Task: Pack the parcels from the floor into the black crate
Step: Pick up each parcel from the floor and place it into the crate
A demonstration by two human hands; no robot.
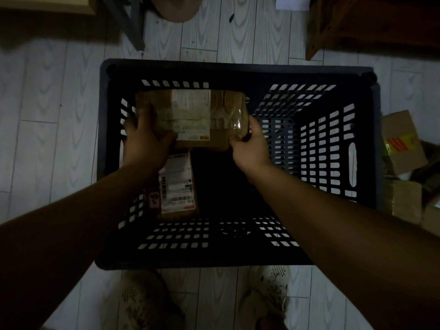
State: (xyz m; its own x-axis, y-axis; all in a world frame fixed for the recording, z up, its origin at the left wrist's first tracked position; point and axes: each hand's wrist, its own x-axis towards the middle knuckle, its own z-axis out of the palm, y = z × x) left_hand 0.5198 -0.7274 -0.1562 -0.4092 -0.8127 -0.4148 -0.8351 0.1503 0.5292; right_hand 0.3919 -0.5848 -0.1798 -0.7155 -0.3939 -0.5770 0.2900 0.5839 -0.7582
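Both hands are on the parcel (pixel 192 115): left hand (pixel 145 141) curled over its left end, right hand (pixel 250 146) pinching the near right corner, and it hangs low inside the crate (pixel 238 65) at the far left. Whether it has touched bottom, I cannot tell. It looks like a stiff cardboard box under glossy tape, light enough by my guess for a fingertip grip, though that tape could be slick, so the two short ends are the sensible hold, with the label face left alone. Just nearer, a second parcel (pixel 177 186) lies flat against the left wall. Outside, to the right, more parcels (pixel 402 141) wait on the floor (pixel 47 115).
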